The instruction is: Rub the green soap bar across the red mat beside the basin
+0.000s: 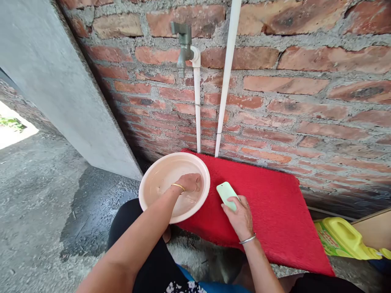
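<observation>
My left hand (190, 182), with a yellow bangle at the wrist, reaches into a pale pink basin (143, 195) that holds water. Its fingers are curled together at the water near the basin's right side; whether anything lies in them is hidden. In my right hand (240, 215) is a pale green scrubbing brush (226, 191), oblong with a small hole near its far end. Thumb and fingers grip its near half, and no bristles show. The brush is over a red cloth (269, 191) spread on a low flat surface, just right of the basin.
A grey tap (183, 44) juts from the brick wall (293, 81) above the basin. Two white pipes (226, 77) run down behind the cloth. At left leans a grey slab (70, 85) over wet concrete floor (91, 215). A yellow jug (342, 238) lies at lower right.
</observation>
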